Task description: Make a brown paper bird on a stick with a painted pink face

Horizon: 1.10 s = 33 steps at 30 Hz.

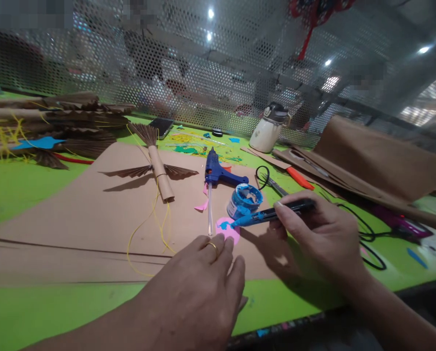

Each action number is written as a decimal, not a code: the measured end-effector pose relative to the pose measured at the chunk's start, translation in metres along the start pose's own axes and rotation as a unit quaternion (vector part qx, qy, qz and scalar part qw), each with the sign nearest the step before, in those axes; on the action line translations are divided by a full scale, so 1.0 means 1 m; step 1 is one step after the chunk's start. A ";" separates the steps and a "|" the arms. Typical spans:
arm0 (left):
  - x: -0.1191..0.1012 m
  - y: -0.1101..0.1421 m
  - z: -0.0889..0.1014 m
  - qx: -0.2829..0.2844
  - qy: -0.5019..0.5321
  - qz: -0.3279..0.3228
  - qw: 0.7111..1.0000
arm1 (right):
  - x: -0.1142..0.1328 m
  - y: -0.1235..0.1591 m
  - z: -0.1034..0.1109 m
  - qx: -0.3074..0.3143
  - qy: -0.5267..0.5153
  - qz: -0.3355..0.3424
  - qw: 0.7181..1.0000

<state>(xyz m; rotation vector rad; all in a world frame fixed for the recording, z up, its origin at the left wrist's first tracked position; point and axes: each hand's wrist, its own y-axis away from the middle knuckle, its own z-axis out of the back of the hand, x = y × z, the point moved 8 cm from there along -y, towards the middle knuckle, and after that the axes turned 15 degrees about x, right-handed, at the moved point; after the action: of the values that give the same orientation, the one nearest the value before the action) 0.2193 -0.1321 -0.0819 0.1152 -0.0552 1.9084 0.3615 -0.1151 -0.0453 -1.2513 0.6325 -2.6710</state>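
Observation:
In the head view, my right hand [322,234] is closed around a slim black pen-shaped tool [265,213], its front part coated in blue paint. The tool's tip touches a small pink paper disc [228,232] with a blue paint patch on it. My left hand [206,278] lies palm down, fingers stretched, with its fingertips on the disc's near edge; the thumb is mostly hidden. Just behind the disc stands an open jar of blue paint [233,208], its rim smeared. A blue glue gun [219,170] lies beyond it, a clear glue stick [210,209] pointing towards me.
A rolled brown paper figure [159,170] with pleated wings and yellow string rests on brown paper sheets [93,209]. Scissors [274,184], an orange cutter [300,178] and a white bottle [265,129] stand or lie behind. A black cable [367,234] loops at right.

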 end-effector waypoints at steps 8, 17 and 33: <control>0.000 -0.002 -0.001 0.001 -0.005 0.001 1.000 | -0.002 0.000 -0.002 -0.002 0.006 0.007 1.000; 0.000 -0.002 -0.003 -0.003 -0.013 0.003 1.000 | -0.001 0.002 0.002 -0.010 0.028 -0.006 1.000; 0.000 -0.004 -0.003 -0.019 -0.026 -0.020 0.999 | -0.001 0.000 0.001 0.009 0.043 0.020 0.999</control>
<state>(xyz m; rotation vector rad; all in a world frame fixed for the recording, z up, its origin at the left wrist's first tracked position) 0.2230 -0.1308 -0.0853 0.1384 -0.1232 1.8635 0.3629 -0.1149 -0.0452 -1.1122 0.6368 -2.7043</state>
